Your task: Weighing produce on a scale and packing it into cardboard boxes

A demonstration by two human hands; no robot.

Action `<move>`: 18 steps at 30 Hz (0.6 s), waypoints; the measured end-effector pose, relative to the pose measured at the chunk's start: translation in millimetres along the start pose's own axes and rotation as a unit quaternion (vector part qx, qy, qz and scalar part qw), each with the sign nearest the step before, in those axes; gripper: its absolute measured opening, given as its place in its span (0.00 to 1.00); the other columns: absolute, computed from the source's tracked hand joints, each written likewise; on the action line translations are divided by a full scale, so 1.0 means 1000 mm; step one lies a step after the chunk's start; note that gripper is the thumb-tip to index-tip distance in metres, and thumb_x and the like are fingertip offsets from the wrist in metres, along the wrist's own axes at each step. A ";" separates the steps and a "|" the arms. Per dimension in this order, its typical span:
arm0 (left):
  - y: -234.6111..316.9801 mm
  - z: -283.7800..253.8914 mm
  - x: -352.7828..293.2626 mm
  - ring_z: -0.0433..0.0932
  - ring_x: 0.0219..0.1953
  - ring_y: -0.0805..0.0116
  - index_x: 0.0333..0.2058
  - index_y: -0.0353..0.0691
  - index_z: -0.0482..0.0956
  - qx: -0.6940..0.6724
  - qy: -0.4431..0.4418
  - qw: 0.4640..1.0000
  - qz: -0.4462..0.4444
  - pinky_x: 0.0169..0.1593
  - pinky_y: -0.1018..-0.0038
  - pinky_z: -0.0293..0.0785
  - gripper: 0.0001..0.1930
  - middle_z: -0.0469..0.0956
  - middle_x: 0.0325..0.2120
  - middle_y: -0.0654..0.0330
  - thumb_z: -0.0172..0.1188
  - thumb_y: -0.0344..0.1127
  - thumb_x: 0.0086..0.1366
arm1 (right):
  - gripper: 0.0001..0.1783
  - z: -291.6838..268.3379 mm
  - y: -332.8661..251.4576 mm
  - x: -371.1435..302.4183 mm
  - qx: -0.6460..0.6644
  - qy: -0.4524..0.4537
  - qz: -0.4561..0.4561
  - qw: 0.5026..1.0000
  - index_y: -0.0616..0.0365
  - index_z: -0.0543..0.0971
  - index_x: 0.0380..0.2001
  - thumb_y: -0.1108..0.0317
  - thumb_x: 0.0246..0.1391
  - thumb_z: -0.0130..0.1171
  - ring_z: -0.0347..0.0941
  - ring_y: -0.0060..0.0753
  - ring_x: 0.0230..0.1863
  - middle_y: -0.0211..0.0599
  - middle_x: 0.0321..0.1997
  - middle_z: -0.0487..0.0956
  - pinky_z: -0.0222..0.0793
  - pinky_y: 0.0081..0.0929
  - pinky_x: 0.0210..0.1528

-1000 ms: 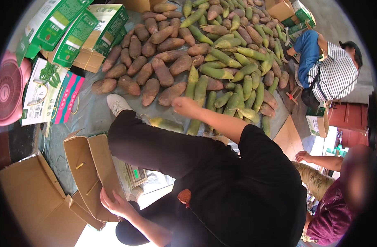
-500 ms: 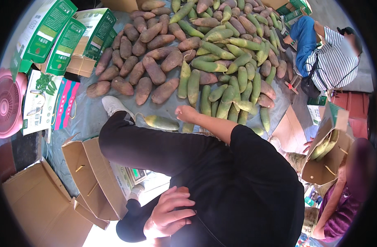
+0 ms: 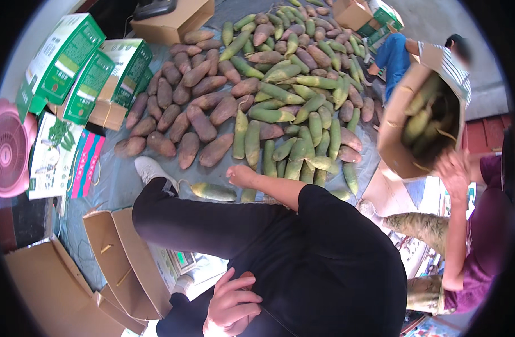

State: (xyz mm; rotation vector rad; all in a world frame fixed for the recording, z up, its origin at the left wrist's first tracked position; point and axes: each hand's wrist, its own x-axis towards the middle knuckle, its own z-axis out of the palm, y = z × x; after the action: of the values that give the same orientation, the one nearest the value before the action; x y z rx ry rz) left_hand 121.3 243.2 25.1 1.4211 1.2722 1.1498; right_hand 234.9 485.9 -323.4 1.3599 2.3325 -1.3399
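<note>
- Right hand (image 3: 243, 176): fingers curled loosely, nothing visible in them; palm hidden, can't tell how tight.
- Nearest thing: one long green vegetable (image 3: 213, 192), lying on the sheet (image 3: 118, 182) just beyond my thigh (image 3: 204, 219), beside my right hand. Looks apart from it; nobody has hold of it.
- Left hand (image 3: 232, 306): a second ago on the open carton (image 3: 140, 247), now up at my chest. Fingers half bent, slightly spread, over the small red pendant (image 3: 247, 274); can't tell if they have hold of it.
- Upshot: neither of my hands is on the open carton now; it stands unattended beside my leg.
- Biggest change: the co-worker's carton (image 3: 393, 132). Half a second back it's lower, at right; now it's higher, mouth tilted toward me, green vegetables (image 3: 420, 121) inside. Co-worker's hand (image 3: 455, 173) at its lower edge.
- That carton now part-covers the person in the striped top (image 3: 464, 84).
- Main pile (image 3: 302, 84), green and reddish: looks the same, I'm not touching it.
</note>
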 end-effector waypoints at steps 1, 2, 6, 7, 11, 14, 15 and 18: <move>-0.001 0.000 -0.002 0.77 0.46 0.56 0.19 0.45 0.79 -0.008 0.020 1.000 -0.007 0.61 0.52 0.59 0.06 0.79 0.27 0.65 0.66 0.26 0.41 | 0.14 -0.001 -0.001 -0.001 0.002 0.005 -0.008 1.000 0.54 0.80 0.36 0.65 0.43 0.63 0.77 0.45 0.40 0.42 0.35 0.80 0.71 0.36 0.42; -0.004 0.000 -0.004 0.77 0.45 0.55 0.18 0.45 0.78 -0.028 0.028 0.999 0.003 0.61 0.51 0.60 0.05 0.79 0.26 0.64 0.68 0.31 0.46 | 0.13 -0.005 -0.001 -0.001 0.005 0.008 -0.017 1.000 0.54 0.80 0.36 0.65 0.43 0.62 0.77 0.45 0.40 0.42 0.35 0.80 0.71 0.36 0.43; 0.003 0.003 -0.005 0.76 0.46 0.53 0.20 0.43 0.79 -0.117 0.121 0.986 0.012 0.61 0.51 0.60 0.10 0.80 0.27 0.61 0.66 0.41 0.53 | 0.13 -0.005 0.002 -0.007 0.004 0.016 -0.021 1.000 0.54 0.80 0.36 0.67 0.44 0.61 0.77 0.46 0.40 0.42 0.35 0.80 0.71 0.36 0.43; 0.002 0.000 -0.004 0.76 0.46 0.53 0.20 0.43 0.79 -0.115 0.126 0.985 0.011 0.61 0.51 0.60 0.10 0.80 0.27 0.61 0.66 0.41 0.53 | 0.13 -0.007 0.003 -0.005 -0.002 0.014 -0.013 1.000 0.54 0.80 0.36 0.67 0.44 0.61 0.77 0.46 0.41 0.43 0.36 0.80 0.71 0.36 0.44; 0.004 -0.003 0.000 0.77 0.46 0.54 0.22 0.44 0.81 -0.109 0.015 0.994 0.010 0.60 0.55 0.61 0.06 0.80 0.26 0.62 0.67 0.37 0.52 | 0.13 0.001 0.003 -0.002 0.003 -0.005 -0.003 1.000 0.54 0.80 0.37 0.67 0.44 0.59 0.76 0.47 0.42 0.45 0.38 0.81 0.71 0.37 0.45; 0.004 0.001 0.001 0.80 0.41 0.58 0.21 0.44 0.80 -0.073 0.033 0.996 0.025 0.60 0.55 0.62 0.05 0.79 0.23 0.64 0.67 0.32 0.51 | 0.14 0.004 0.001 -0.004 0.005 -0.009 0.013 1.000 0.54 0.80 0.37 0.66 0.45 0.58 0.76 0.47 0.42 0.45 0.39 0.81 0.71 0.37 0.46; 0.005 0.003 0.002 0.80 0.40 0.59 0.20 0.45 0.79 -0.058 0.049 0.997 0.024 0.60 0.55 0.62 0.05 0.78 0.22 0.65 0.66 0.31 0.51 | 0.14 0.004 -0.004 -0.004 0.005 -0.011 0.013 1.000 0.54 0.80 0.37 0.66 0.45 0.58 0.76 0.47 0.42 0.45 0.39 0.81 0.71 0.37 0.46; 0.005 0.007 0.005 0.81 0.37 0.61 0.18 0.46 0.77 -0.028 0.078 0.996 0.030 0.60 0.54 0.62 0.07 0.78 0.20 0.66 0.66 0.30 0.52 | 0.14 0.004 -0.010 -0.003 -0.007 -0.028 -0.001 1.000 0.54 0.80 0.38 0.66 0.45 0.57 0.76 0.47 0.42 0.45 0.38 0.81 0.71 0.37 0.46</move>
State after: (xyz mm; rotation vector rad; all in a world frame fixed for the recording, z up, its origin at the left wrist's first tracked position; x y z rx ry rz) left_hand 129.1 247.7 28.7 1.3578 1.2998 1.3489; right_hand 228.0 478.9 -317.4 1.2987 2.3034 -1.3406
